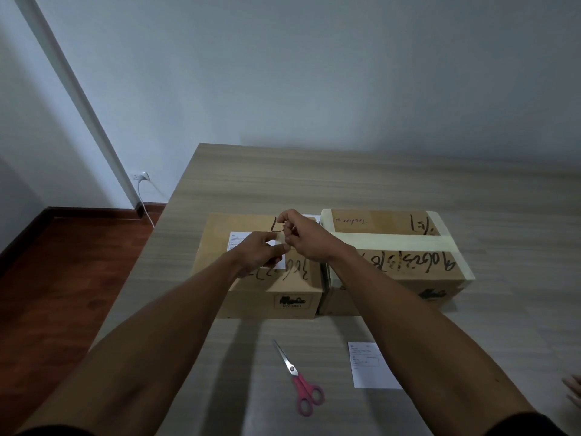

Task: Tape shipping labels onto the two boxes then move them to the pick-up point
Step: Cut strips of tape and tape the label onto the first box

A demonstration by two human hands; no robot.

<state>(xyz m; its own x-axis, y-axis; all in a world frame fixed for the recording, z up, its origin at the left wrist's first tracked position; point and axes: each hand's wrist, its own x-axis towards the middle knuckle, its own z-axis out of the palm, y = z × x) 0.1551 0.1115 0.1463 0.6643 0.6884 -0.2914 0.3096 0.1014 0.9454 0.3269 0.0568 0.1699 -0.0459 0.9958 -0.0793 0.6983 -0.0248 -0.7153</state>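
Nearest me on the desk (471,196) lie pink-handled scissors (297,377), blades closed and pointing away, and to their right a loose shipping label (371,366), flat and printed side up. At the far right edge I see fingertips of another hand (573,390), too cropped to say more.

Beyond these stand two cardboard boxes side by side, touching. The left box (261,278) carries a white label (240,240) on its top, partly hidden under my hands. The right box (393,262) is sealed with pale tape along its top and edges and bears black handwriting.

My two hands meet above the left box. My left hand (257,253) has its fingers curled, thumb and fingers pinching a small piece of pale tape (280,239) just over the label's right edge. My right hand (306,236) pinches the same piece from the other side, fingers bent.

Farther off, a wall socket (141,176) with a white cable sits low on the wall at left.
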